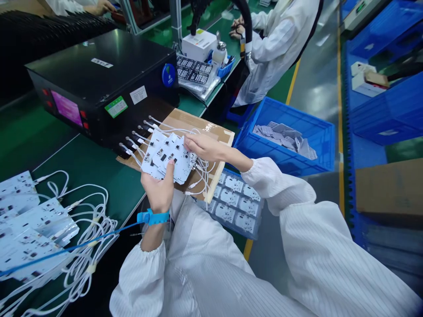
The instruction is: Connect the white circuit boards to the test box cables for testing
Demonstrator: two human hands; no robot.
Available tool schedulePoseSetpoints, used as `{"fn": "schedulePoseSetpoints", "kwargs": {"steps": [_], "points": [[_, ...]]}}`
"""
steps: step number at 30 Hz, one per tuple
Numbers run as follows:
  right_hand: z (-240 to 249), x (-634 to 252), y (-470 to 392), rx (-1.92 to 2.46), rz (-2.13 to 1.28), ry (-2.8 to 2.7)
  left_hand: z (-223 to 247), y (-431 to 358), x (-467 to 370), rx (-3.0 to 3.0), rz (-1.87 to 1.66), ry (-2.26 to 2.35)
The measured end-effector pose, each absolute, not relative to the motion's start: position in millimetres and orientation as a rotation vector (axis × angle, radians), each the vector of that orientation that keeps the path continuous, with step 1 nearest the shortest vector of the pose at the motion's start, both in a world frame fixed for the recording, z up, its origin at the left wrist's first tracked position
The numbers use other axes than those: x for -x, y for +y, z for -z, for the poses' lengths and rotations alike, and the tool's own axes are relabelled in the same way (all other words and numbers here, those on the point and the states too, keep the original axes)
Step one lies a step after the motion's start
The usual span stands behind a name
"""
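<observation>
Together, the left hand [156, 191] grips the white boards [180, 169] from seven o'clock, the right hand [206, 147] pinching at two.

One black machine [109, 66], one purple screen [66, 108], one blue wristband [153, 217].

On the workbench [95, 167], a machine [105, 75] is set behind the cardboard sheet [180, 118], over which a stack of boards [170, 156] is held. Wired panels [39, 229] are laid at left, with coiled cables [95, 224] just right of them. Display panels [193, 70] are placed right of the machine, before a small box [199, 44]. A tray [246, 231] is partly hidden by the sheet's right edge. Farther right, loose pieces [286, 137] are contained in a bin [284, 162].
</observation>
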State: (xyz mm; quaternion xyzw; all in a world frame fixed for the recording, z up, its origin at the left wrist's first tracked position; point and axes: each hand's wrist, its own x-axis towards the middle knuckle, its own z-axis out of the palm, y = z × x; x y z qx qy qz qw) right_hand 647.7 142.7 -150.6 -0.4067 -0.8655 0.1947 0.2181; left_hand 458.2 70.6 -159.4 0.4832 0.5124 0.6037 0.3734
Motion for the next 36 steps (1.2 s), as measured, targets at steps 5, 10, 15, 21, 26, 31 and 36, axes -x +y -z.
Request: {"fn": "schedulePoseSetpoints", "kwargs": {"steps": [5, 10, 15, 21, 26, 31, 36], "points": [[155, -652, 106, 1.336, -0.031, -2.521, 157, 68, -452, -1.111, -1.592, 1.286], [173, -643, 71, 1.459, 0.010, -2.444, 159, 66, -453, -1.047, -1.737, 1.241], [191, -634, 62, 1.507, -0.436, -2.150, 158, 65, -455, -1.007, -1.804, 1.281], [178, -650, 67, 1.405, -0.350, -2.062, 129, 49, -442, -0.861, -1.772, 1.186], [144, -667, 6, 1.222, -0.947, -1.522, 113, 1, -420, -0.878, -1.224, 1.338], [169, -660, -115, 1.033, -1.818, -0.736, 118, -54, -428, -0.978, -0.557, 1.309], [221, -632, -201, 1.038, -1.836, -0.126, 135, -83, -451, -0.893, -0.221, 1.047]]}}
